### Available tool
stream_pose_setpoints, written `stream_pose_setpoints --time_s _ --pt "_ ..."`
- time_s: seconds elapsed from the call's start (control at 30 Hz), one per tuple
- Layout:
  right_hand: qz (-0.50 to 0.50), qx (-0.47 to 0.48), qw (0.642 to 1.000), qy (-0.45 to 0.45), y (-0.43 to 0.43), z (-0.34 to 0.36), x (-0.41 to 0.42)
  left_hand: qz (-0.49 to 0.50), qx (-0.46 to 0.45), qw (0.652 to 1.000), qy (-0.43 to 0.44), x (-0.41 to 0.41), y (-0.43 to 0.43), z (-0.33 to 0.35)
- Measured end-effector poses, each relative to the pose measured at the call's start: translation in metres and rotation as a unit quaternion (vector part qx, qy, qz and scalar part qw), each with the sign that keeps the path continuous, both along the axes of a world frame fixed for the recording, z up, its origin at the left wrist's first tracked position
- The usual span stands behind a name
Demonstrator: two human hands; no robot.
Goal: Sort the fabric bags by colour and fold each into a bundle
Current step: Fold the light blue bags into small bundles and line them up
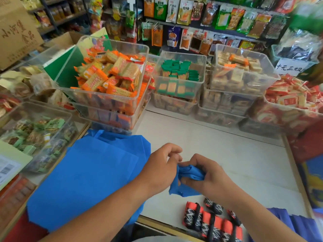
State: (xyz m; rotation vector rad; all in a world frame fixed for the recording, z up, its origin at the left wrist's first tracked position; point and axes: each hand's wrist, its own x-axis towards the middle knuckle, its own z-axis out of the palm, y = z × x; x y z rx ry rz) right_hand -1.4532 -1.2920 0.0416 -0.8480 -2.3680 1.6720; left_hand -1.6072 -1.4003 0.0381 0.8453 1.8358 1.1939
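Blue fabric bundle (pixel 190 173) near frame centre, over white counter (pixel 227 154). Right hand (pixel 209 177) grips it, fingers curled over, thumb under. Left hand (pixel 162 165) at bundle's 9 o'clock, fingers curled by its top edge; cannot tell if pinching. Flat blue bag stack (pixel 90 172) at 8 o'clock. Red-and-black bundles (pixel 209 219) at 6 o'clock. Clear snack bins (pixel 108 81) across 12 o'clock.
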Motion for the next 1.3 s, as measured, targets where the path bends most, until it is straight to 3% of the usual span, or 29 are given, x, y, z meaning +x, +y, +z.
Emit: stream_pose_setpoints --time_s 0.2,0.3,0.43,0.57,0.67,0.83,1.0,1.17,1.3 --pt "-0.039 0.001 0.999 -0.003 -0.007 -0.010 0.010 0.013 0.049 0.996 0.074 0.000 -0.001 -0.008" --pt "-0.109 -0.011 0.994 0.013 -0.003 -0.013 0.014 0.069 0.037 0.997 0.010 0.005 -0.006 -0.010" --pt "-0.167 -0.034 0.985 0.022 0.012 -0.013 0.021 0.030 0.036 0.998 -0.032 0.030 -0.013 -0.022" --pt "-0.172 -0.052 0.984 0.021 0.014 -0.013 0.029 0.054 0.069 0.983 0.164 0.047 -0.009 -0.039" --pt "-0.175 -0.012 0.984 0.024 0.014 -0.018 0.033 0.061 0.100 0.967 0.224 0.064 -0.001 -0.035" --pt "-0.222 -0.052 0.970 0.078 0.007 -0.015 0.044 0.091 0.103 0.982 0.131 0.088 0.016 -0.037" --pt "-0.160 -0.058 0.983 0.075 0.010 -0.013 0.065 0.108 0.074 0.990 -0.055 0.097 0.020 -0.036" --pt "-0.183 -0.063 0.979 0.070 0.011 -0.021 0.073 0.069 0.029 0.990 -0.118 0.089 0.022 -0.045" --pt "-0.209 -0.095 0.971 0.060 0.016 -0.020 0.065 0.040 -0.008 0.973 -0.225 0.068 0.015 -0.044"
